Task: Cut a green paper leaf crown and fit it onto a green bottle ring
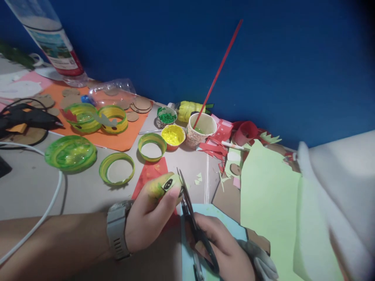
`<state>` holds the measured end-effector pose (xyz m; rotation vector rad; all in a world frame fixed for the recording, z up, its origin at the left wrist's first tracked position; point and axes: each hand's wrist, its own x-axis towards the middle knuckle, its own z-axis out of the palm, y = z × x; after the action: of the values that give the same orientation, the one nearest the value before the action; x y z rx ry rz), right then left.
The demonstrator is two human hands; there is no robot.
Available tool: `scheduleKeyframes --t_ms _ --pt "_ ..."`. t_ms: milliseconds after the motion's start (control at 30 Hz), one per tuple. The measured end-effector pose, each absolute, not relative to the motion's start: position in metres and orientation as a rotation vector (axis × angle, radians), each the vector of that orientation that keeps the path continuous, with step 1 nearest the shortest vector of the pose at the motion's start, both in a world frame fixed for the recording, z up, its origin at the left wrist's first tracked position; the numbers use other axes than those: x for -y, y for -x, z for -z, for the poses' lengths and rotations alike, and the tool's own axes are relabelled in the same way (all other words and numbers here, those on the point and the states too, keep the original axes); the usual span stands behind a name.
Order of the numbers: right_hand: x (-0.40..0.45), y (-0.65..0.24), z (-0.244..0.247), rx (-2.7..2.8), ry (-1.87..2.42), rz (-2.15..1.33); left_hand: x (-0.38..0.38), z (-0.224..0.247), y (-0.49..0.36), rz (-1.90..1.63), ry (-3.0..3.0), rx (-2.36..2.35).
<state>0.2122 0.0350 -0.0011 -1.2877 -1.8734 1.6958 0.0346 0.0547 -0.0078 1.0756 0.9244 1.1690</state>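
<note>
My left hand point(149, 218), with a grey watch point(118, 230) on its wrist, pinches a small piece of pale green paper point(169, 184) that bears a black eye drawing. Yellow-green paint stains the index finger. My right hand point(218, 244) grips black-handled scissors point(190, 207), their blades slightly apart and pointing up beside the left thumb. Whether the blades touch the paper I cannot tell. Just beyond the hands lie a red paper sheet point(155, 169), two green-painted rings point(116, 169) and a few pale green scraps point(198, 178).
A paper cup point(201, 130) holds a long red stick point(219, 72). Cups of yellow paint point(173, 135) and green paint point(166, 117) stand beside it. Left are a glue gun point(26, 119), a white cable point(52, 210) and a tall bottle point(52, 43). Green paper point(269, 207) lies right, below a blue wall point(293, 70).
</note>
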Motion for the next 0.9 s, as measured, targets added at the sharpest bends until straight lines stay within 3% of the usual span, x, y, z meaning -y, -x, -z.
scheduleKeyframes --t_ms 367,900 --pt "-0.035 -0.214 0.004 1.93 1.289 -1.655 -0.054 0.013 -0.045 -1.225 -0.348 -1.002" --pt "-0.037 -0.214 0.005 1.81 1.259 -1.806 -0.05 0.023 -0.037 -1.168 -0.877 -1.048"
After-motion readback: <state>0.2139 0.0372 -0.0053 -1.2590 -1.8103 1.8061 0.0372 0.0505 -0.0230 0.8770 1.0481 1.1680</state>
